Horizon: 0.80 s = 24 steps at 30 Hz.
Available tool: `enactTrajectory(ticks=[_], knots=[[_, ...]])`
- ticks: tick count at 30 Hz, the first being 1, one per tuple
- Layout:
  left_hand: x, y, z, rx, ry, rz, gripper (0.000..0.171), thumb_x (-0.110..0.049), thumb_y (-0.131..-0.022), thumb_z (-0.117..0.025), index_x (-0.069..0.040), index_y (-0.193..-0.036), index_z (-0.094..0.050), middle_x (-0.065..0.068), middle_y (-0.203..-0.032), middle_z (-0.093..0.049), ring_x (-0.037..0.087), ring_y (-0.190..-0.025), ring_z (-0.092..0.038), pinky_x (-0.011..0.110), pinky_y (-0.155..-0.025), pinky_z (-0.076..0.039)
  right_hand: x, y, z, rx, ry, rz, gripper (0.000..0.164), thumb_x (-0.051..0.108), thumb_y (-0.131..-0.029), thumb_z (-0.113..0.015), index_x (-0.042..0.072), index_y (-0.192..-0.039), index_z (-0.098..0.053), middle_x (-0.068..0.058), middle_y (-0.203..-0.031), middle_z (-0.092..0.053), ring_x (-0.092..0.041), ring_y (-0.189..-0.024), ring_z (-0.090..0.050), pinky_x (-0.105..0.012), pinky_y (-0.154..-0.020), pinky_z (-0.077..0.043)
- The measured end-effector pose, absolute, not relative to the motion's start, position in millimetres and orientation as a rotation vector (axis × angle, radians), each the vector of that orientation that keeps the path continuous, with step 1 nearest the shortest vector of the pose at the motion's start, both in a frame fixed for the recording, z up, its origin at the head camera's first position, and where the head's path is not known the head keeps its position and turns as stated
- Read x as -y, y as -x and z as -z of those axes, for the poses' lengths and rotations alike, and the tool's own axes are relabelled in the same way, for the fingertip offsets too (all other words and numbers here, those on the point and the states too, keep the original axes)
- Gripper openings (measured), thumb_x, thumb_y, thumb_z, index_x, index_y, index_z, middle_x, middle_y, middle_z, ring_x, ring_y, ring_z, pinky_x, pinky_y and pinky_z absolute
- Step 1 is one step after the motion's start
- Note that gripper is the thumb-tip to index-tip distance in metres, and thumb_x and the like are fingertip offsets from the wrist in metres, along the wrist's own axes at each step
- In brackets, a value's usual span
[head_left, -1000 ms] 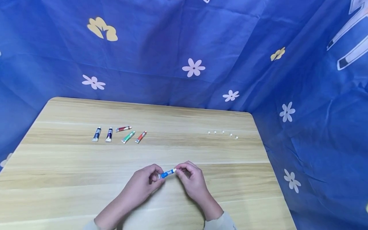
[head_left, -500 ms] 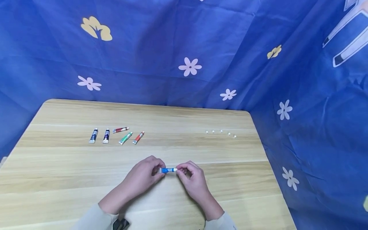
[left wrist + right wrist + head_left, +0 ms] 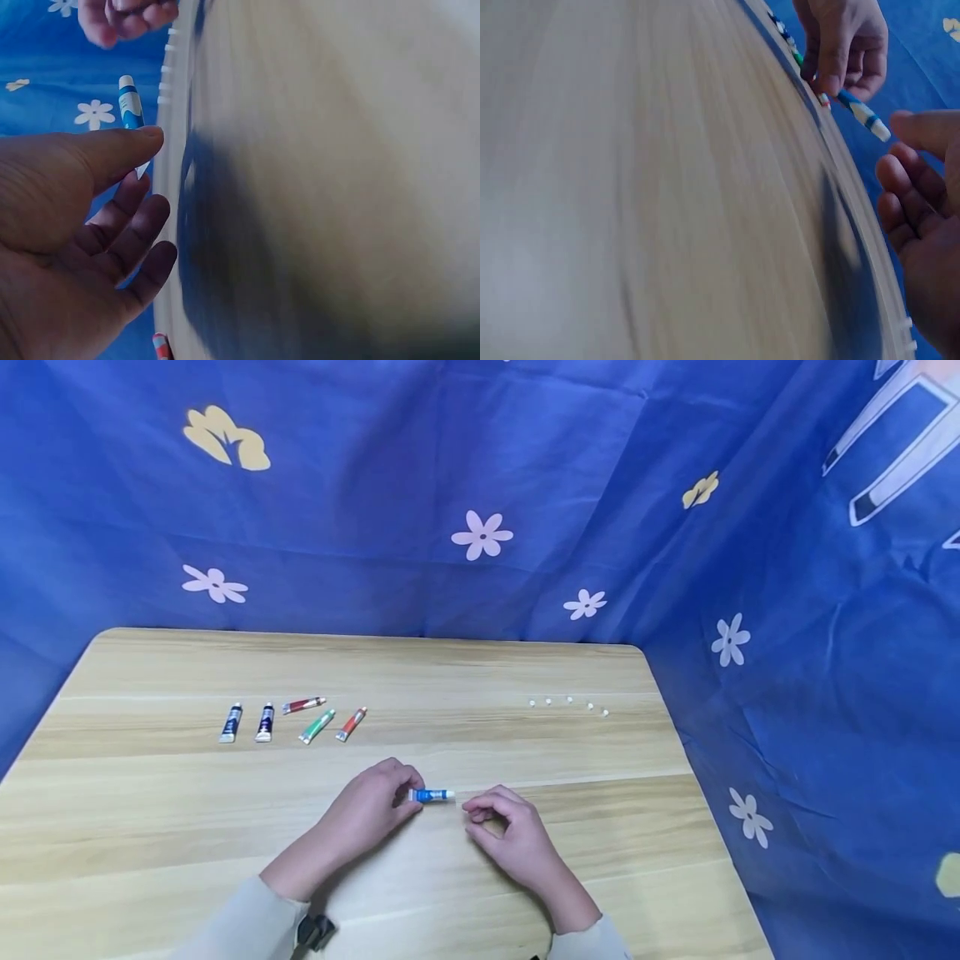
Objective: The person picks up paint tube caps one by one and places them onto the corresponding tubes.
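Note:
My left hand [image 3: 369,808] pinches a small blue paint tube [image 3: 431,795] by its flat end, holding it level above the table. Its white cap [image 3: 126,81] points toward my right hand, away from the left fingers. My right hand [image 3: 513,831] is just right of the cap and apart from it. In the right wrist view the right thumb [image 3: 928,131] and fingers stand apart with nothing visible between them.
Several paint tubes lie at the back left: two dark blue tubes [image 3: 231,723], a dark red tube [image 3: 303,705], a green tube [image 3: 317,727] and an orange-red tube [image 3: 351,724]. Several small white caps [image 3: 569,700] sit at the back right. A blue curtain [image 3: 390,485] borders the table [image 3: 480,893].
My right hand has let go of the white cap and drawn back to the right. The left hand has turned the blue tube level and moved slightly away from me.

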<state>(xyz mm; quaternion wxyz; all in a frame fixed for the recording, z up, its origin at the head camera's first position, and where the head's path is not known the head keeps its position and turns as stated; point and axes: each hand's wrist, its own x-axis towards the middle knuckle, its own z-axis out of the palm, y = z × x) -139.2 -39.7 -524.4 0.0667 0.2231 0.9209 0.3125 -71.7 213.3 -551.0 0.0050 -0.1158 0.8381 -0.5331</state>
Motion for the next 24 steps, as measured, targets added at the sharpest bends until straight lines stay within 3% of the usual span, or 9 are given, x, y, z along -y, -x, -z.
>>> enactTrajectory(ticks=[10,20,24], knots=[[36.4,171.4,529.5,-2.830,-0.737,-0.879,0.020,-0.016,-0.087,-0.091,-0.018,-0.099,-0.075,-0.003,-0.088,-0.065,0.011,-0.076,-0.052,0.037,-0.076,-0.049,-252.5,76.7,557.1,-2.660,0.296,1.778,0.032,-0.004,-0.088,-0.085,0.008,-0.116,-0.077,-0.010,-0.109,-0.075,-0.020,-0.096,-0.074,-0.025,-0.093,-0.062],[28.5,199.8,531.6,-2.843,-0.710,-0.837,0.018,-0.019,-0.088,-0.091,-0.019,-0.099,-0.076,-0.002,-0.088,-0.066,0.012,-0.077,-0.054,0.038,-0.075,-0.045,-297.7,92.3,562.1,-2.656,0.239,2.005,0.034,-0.014,-0.087,-0.080,-0.006,-0.119,-0.072,-0.029,-0.108,-0.068,-0.013,-0.096,-0.071,-0.020,-0.090,-0.061],[28.6,211.3,530.9,-2.854,-0.715,-0.798,0.017,-0.020,-0.088,-0.090,-0.020,-0.097,-0.076,-0.002,-0.088,-0.067,0.013,-0.077,-0.056,0.038,-0.076,-0.042,-317.8,98.7,563.6,-2.670,0.181,2.023,0.035,-0.015,-0.088,-0.079,-0.007,-0.121,-0.071,-0.030,-0.109,-0.067,-0.010,-0.097,-0.070,-0.017,-0.091,-0.060]])
